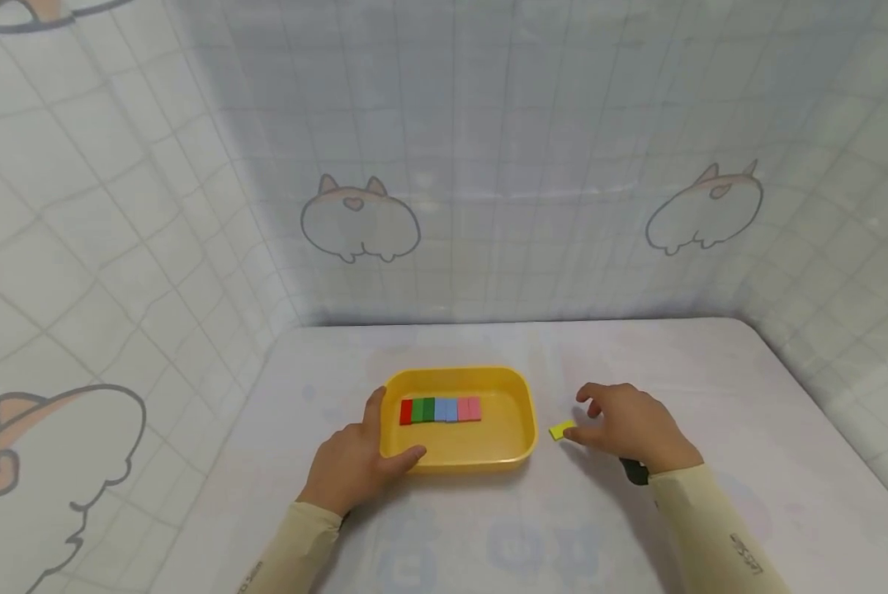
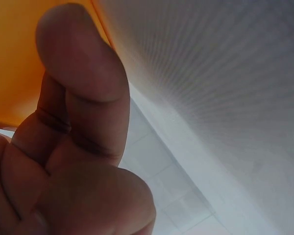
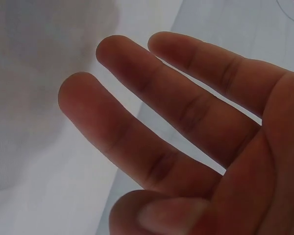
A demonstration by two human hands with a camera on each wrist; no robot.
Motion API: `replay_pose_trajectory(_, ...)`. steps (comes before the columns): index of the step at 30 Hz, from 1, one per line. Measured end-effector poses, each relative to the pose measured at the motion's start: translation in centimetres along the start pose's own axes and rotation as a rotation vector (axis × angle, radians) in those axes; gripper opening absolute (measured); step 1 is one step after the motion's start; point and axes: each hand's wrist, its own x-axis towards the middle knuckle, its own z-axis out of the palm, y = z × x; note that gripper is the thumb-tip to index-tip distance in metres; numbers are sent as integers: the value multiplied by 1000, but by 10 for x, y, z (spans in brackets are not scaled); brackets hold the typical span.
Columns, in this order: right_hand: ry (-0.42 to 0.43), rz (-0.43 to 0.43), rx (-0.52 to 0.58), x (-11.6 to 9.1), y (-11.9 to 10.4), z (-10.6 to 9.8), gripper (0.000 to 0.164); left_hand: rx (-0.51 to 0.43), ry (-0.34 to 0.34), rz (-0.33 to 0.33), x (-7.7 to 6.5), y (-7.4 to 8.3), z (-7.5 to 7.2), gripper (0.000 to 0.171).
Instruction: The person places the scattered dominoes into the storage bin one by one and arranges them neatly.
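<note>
A shallow yellow tray (image 1: 474, 454) sits on the table. Inside it, a side-by-side row of small flat tiles runs from a red tile (image 1: 406, 412) through green tiles (image 1: 423, 410) and light blue tiles (image 1: 446, 410) to pink tiles (image 1: 469, 409). My left hand (image 1: 351, 466) holds the tray's near left corner, index finger along the left side and thumb over the front rim. Right of the tray, a lime-yellow tile (image 1: 560, 430) lies flat on the table. My right hand (image 1: 630, 421) is over it, thumb tip overlapping its edge, the other fingers spread apart from the thumb.
The pale table (image 1: 696, 371) carries faint printed patterns. A grid-patterned curtain (image 1: 518, 247) with cartoon animals hangs behind the table's back edge and along both sides. A dark wrist strap (image 1: 634, 472) shows under my right wrist.
</note>
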Motion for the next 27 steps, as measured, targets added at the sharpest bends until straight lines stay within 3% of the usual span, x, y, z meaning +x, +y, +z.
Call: replay_pose_trajectory(27, 7, 8, -26, 5, -9, 14, 71, 7, -4, 1, 0, -1, 1, 126)
